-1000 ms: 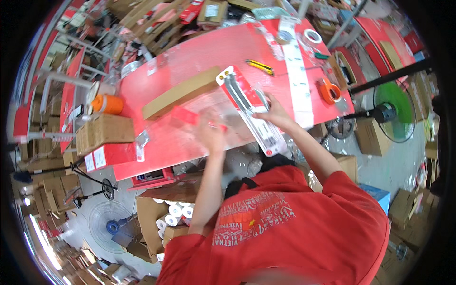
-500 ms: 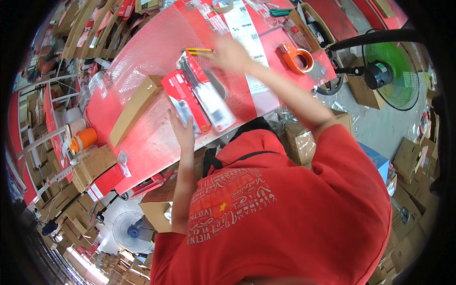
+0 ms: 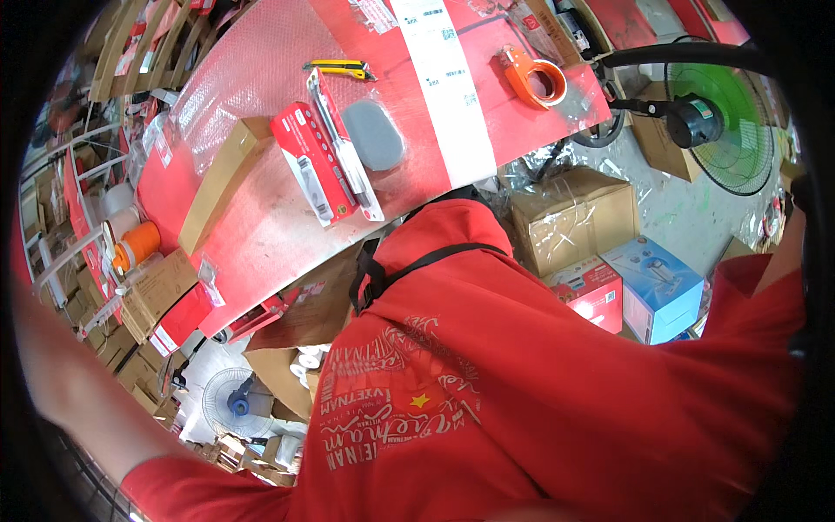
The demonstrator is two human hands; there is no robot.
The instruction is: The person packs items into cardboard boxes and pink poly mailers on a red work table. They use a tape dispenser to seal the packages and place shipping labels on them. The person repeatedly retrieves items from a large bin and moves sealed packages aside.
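Neither of my hands shows. My left forearm [image 3: 74, 370] bends up along the left rim of the picture, and my right arm [image 3: 785, 239] runs off at the right rim. On the red table [image 3: 252, 274] lies a flat red box [image 3: 300, 143] with a picture on it. Against its right side leans a narrow red and white package [image 3: 341, 143]. A yellow utility knife [image 3: 341, 69] rests just beyond them. Right of the packages is a grey rounded pad [image 3: 374, 135].
Bubble wrap [image 3: 252, 65] covers the far left, near a long cardboard box [image 3: 222, 187]. A white label strip [image 3: 448, 104] crosses the table beside an orange tape dispenser [image 3: 532, 78]. A green fan [image 3: 726, 122] stands right; cartons [image 3: 574, 217] sit on the floor.
Both hands have left the packages and gone out of view, arms spread to either side. The narrow package now stands tilted beside the red box. The knife lies alone.
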